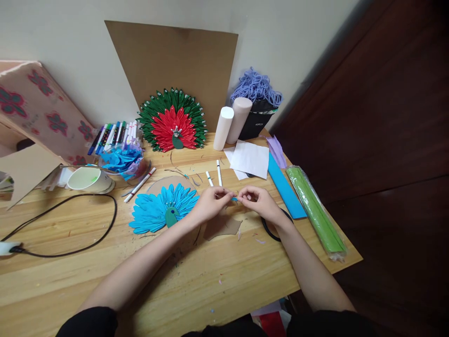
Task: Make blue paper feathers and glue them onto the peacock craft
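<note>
Over the middle of the table, my left hand [213, 203] and my right hand [258, 201] meet with their fingertips close together. Pinched between them is a small blue paper piece [234, 199], mostly hidden by the fingers. Beneath my left forearm lies a paper peacock [150, 210] with blue crepe-paper feathers and a green head, partly on a round cardboard piece [157, 187]. A cut cardboard scrap [224, 228] rests just below my hands. Two white markers [219, 172] lie behind my left hand, and a black ring [271, 231] is partly under my right wrist.
A red and green peacock [175, 119] leans on a cardboard sheet [182, 61]. White rolls [223, 128], white paper [249, 159], a folded blue strip [287, 187] and wrapped green paper [315, 210] stand or lie right. Left are a paper cup [89, 180], blue scraps [122, 159] and a cable [114, 220].
</note>
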Motion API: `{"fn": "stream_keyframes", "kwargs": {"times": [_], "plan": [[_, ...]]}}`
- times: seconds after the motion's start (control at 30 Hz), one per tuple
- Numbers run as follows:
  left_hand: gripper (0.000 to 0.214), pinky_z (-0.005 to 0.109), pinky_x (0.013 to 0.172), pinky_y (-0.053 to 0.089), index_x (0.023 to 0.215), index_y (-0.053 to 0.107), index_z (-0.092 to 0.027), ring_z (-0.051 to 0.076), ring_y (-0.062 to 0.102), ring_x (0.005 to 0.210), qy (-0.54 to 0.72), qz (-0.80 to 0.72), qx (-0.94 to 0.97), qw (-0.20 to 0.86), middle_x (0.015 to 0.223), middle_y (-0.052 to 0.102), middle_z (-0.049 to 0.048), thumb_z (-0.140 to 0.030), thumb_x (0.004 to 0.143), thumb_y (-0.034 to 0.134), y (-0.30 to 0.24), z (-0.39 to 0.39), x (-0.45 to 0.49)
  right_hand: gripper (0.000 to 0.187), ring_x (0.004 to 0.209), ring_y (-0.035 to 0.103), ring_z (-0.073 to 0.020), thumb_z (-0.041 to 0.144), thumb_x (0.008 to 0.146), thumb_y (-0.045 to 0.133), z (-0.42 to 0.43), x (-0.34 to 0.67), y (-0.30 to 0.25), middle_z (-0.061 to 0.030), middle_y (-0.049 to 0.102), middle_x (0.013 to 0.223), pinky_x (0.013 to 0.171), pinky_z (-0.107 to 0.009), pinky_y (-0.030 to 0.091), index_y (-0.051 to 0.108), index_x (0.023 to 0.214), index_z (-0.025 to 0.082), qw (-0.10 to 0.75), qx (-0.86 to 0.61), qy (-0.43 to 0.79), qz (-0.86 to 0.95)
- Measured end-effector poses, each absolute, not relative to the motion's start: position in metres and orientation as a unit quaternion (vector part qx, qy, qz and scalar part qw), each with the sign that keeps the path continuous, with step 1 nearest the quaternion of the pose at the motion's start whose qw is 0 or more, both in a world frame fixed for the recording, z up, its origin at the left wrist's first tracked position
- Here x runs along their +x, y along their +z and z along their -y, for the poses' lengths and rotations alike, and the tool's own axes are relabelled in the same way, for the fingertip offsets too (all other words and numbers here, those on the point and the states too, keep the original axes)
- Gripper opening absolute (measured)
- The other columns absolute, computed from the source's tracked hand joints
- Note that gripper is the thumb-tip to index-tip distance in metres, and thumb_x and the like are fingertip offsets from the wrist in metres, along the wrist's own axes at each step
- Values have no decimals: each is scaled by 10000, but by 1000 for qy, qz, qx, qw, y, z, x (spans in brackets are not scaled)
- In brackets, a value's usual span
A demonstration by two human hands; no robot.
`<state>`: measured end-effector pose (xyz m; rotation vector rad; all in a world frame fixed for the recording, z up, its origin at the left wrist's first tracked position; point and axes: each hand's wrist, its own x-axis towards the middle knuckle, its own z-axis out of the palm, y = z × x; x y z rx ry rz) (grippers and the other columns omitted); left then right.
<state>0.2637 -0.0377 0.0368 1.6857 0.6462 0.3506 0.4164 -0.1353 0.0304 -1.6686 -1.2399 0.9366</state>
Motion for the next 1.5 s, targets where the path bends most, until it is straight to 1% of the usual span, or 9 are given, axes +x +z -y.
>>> {"fn": "stream_keyframes", "kwargs": {"times": [0.1,0.2,0.27,0.37,0.47,0.57,0.8,1.13,1.5], "plan": [[374,225,558,394,748,665,-115,136,542,625,139,-278,754,578,677,648,53,-433,791,474,38,41,263,211,545,383,-89,362,736,593,134,416,29,26,446,595,484,-221,322,587,731,151,426,-664,386,478],[424,237,590,405,763,657,-116,144,560,654,156,-284,749,579,718,662,61,-499,781,477,35,43,263,184,543,390,-95,341,746,586,134,415,30,22,458,599,488,-230,327,576,729,159,435,-670,354,486],[478,248,595,415,762,655,-103,143,572,628,150,-311,713,611,709,665,77,-538,779,459,34,43,264,131,572,416,-110,299,757,580,135,414,31,5,494,639,516,-245,349,570,732,171,440,-677,283,518],[561,239,530,399,745,662,-77,130,573,548,80,-339,623,700,673,666,104,-572,792,404,35,42,265,50,663,470,-149,235,760,579,136,412,34,-20,548,696,619,-292,391,572,732,194,420,-660,136,607],[450,204,499,366,762,680,-89,100,571,537,32,-328,570,753,709,681,101,-495,782,486,36,39,265,12,688,484,-173,214,758,585,137,411,34,-21,565,668,661,-322,395,579,747,214,387,-622,50,679],[303,188,544,386,737,687,-114,81,571,576,43,-319,561,762,753,690,78,-396,744,576,35,37,264,19,681,485,-177,212,769,576,137,412,32,-22,586,671,656,-327,389,588,774,226,358,-606,17,710],[300,210,603,421,719,689,-121,102,574,605,96,-312,603,728,713,686,53,-409,700,607,27,37,263,39,713,480,-182,223,784,558,136,414,29,-32,597,712,684,-329,384,595,797,220,322,-607,21,726],[336,215,530,416,758,699,-98,114,549,551,120,-311,678,655,625,651,52,-407,725,570,23,40,263,28,760,488,-182,197,775,565,135,412,34,-22,560,693,690,-314,396,591,770,208,334,-650,95,676],[279,204,511,389,747,691,-98,128,554,578,143,-308,753,563,653,661,44,-323,716,530,24,45,262,27,757,504,-182,214,733,610,134,411,32,-19,561,690,670,-304,403,591,715,207,363,-666,121,640]]}}
